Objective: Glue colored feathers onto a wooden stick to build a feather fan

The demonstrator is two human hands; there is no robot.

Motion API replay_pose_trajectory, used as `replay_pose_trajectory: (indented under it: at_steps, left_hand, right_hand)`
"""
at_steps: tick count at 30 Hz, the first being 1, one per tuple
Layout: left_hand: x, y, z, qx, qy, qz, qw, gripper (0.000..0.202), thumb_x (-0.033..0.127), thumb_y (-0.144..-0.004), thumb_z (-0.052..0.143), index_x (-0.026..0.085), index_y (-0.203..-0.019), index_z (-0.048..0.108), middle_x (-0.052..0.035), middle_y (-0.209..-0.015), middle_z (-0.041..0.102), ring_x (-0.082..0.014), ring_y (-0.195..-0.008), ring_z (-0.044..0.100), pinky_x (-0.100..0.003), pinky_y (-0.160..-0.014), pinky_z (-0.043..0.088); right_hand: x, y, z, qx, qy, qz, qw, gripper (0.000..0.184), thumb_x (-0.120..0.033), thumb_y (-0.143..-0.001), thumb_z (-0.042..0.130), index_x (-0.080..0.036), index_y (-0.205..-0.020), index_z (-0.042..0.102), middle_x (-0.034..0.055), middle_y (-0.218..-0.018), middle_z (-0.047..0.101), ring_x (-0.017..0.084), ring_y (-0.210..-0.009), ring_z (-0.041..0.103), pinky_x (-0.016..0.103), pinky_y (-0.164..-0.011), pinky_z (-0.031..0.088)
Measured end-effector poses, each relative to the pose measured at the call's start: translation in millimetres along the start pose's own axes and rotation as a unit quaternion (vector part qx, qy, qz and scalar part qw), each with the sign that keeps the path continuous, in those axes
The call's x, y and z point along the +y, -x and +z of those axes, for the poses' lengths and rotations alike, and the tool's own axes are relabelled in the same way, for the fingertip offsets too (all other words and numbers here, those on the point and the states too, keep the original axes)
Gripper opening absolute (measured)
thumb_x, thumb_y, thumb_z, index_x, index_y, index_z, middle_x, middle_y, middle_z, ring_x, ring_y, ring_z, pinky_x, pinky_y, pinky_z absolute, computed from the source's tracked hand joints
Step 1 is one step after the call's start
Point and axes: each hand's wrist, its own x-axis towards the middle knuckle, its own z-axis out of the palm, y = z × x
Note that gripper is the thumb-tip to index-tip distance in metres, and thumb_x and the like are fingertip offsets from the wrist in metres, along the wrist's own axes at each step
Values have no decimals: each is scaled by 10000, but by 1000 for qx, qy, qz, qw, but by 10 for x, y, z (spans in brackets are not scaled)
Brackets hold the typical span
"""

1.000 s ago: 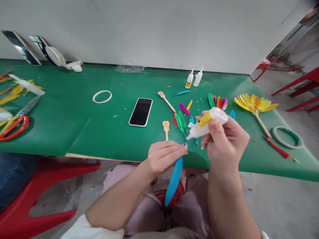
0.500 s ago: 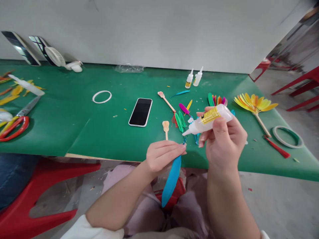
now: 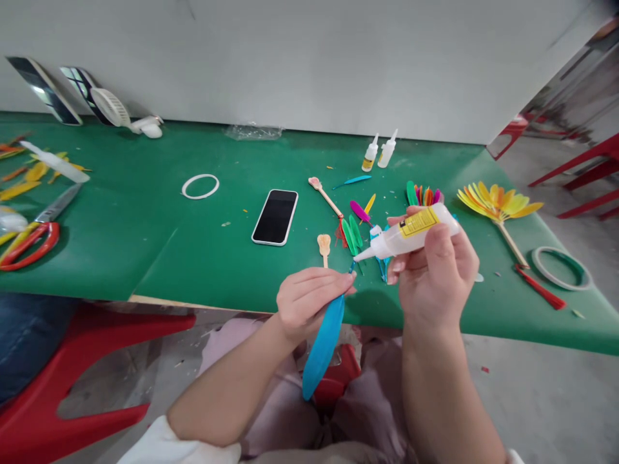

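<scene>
My left hand (image 3: 309, 296) pinches a blue feather (image 3: 323, 348) near its quill, with the vane hanging down over my lap. In my right hand (image 3: 438, 277) is a clear glue bottle (image 3: 411, 231) with a yellow label, tilted so its nozzle meets or nearly meets the quill tip. Just beyond my left hand lies a wooden stick with a shaped end (image 3: 324, 245). Green feathers (image 3: 351, 234), a magenta feather (image 3: 359, 211) and another stick with a red tassel (image 3: 329, 198) lie past the nozzle. Some blue pieces are partly hidden behind the bottle.
A phone (image 3: 275, 217) lies left of centre, near a white ring (image 3: 200, 186). Two small glue bottles (image 3: 370, 154) stand toward the back. At right are a yellow feather fan (image 3: 500, 203) and a tape roll (image 3: 561, 268). Red-handled scissors (image 3: 33, 245) lie far left.
My left hand and the blue feather have shifted slightly left, and the quill tip is now at the nozzle. The glue bottle stays in my right hand, tilted a little flatter.
</scene>
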Motion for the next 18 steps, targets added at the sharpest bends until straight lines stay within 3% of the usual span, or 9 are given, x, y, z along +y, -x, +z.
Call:
replay_pose_trajectory:
  at_steps: [18]
  left_hand:
    - [5, -28, -25, -12, 3, -5, 1000, 323, 35, -729, 614, 143, -1033, 618, -49, -824, 705, -152, -787, 647, -268, -682, 551]
  right_hand:
    - [-35, 44, 10, -21, 22, -27, 999, 277, -454, -826, 462, -246, -963, 581, 41, -906, 633, 68, -404, 492, 208, -279, 367]
